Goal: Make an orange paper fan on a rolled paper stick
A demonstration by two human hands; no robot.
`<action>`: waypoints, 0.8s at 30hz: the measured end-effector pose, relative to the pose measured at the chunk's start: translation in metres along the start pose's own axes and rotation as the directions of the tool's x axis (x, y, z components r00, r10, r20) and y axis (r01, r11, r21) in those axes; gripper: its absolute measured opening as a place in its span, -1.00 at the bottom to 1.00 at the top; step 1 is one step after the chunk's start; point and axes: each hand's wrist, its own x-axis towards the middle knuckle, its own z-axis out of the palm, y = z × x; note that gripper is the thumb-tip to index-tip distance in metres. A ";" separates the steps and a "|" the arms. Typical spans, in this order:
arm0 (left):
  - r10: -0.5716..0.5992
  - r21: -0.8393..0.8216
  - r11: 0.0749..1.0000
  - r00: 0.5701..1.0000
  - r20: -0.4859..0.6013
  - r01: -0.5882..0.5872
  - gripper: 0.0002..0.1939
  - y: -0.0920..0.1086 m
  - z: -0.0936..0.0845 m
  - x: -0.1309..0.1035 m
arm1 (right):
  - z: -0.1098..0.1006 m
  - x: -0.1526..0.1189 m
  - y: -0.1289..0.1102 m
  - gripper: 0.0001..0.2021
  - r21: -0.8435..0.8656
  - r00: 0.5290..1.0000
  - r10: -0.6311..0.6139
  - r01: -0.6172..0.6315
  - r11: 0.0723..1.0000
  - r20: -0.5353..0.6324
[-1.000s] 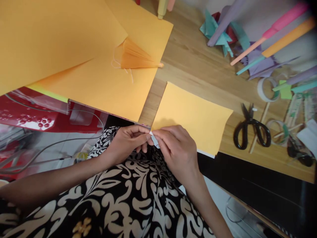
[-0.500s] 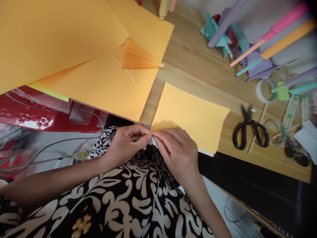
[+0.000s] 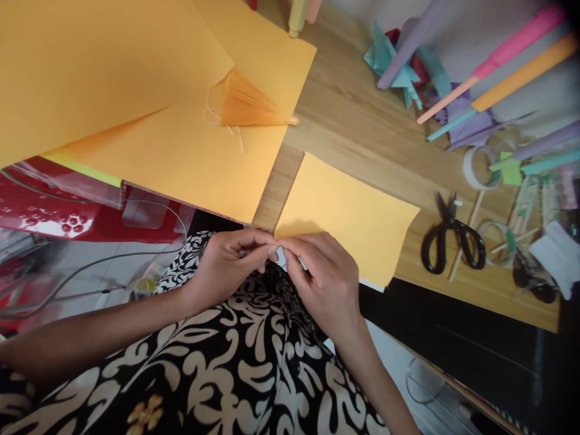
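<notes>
A small orange-yellow paper sheet [image 3: 348, 196] lies over the table's near edge, its near-left corner running in at my fingertips. My left hand [image 3: 235, 260] is closed in a pinch at that corner. Facing it, my right hand [image 3: 324, 272] pinches the same corner with thumb and index finger, its back covering part of the sheet's near edge. The two hands' fingertips almost touch. A bit of white shows between them, too small to make out. Up and to the left, a folded orange paper umbrella shape [image 3: 247, 103] with loose white threads rests on larger orange sheets [image 3: 113, 66].
Black-handled scissors [image 3: 451, 232] lie on the wooden table [image 3: 344, 109] at the right, by a thin stick and tape rolls [image 3: 481, 168]. Coloured paper tubes [image 3: 507, 51] and folded pieces lean at the back right. A red glossy thing [image 3: 90, 211] and a cable are at the left.
The small sheet has turned slightly, its right side coming a little nearer to me. Both hands keep their pinch in nearly the same place. The view has shifted slightly.
</notes>
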 end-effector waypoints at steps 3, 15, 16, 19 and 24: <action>-0.042 -0.045 0.998 0.999 0.025 0.043 -0.91 0.000 -0.002 0.000 | 0.000 0.000 0.001 -0.85 0.007 1.000 0.012 -0.012 1.000 0.013; -0.132 -0.185 0.974 0.991 0.016 0.133 -0.96 0.006 0.006 0.001 | -0.002 0.000 -0.001 -0.84 0.034 1.000 0.016 -0.017 0.999 0.011; -0.132 -0.180 0.975 0.991 0.012 0.132 -0.97 0.007 0.007 0.001 | -0.003 0.000 -0.001 -0.83 0.037 1.000 0.016 -0.017 0.999 0.004; -0.117 -0.174 0.978 0.993 0.012 0.117 -0.95 0.016 0.009 0.003 | -0.006 0.003 -0.001 -0.83 0.046 1.000 0.007 -0.006 0.999 -0.020; -0.073 -0.140 0.987 0.996 0.042 0.079 -0.85 0.044 0.015 0.018 | -0.024 0.020 0.000 -0.84 0.048 0.996 0.011 -0.007 0.999 -0.084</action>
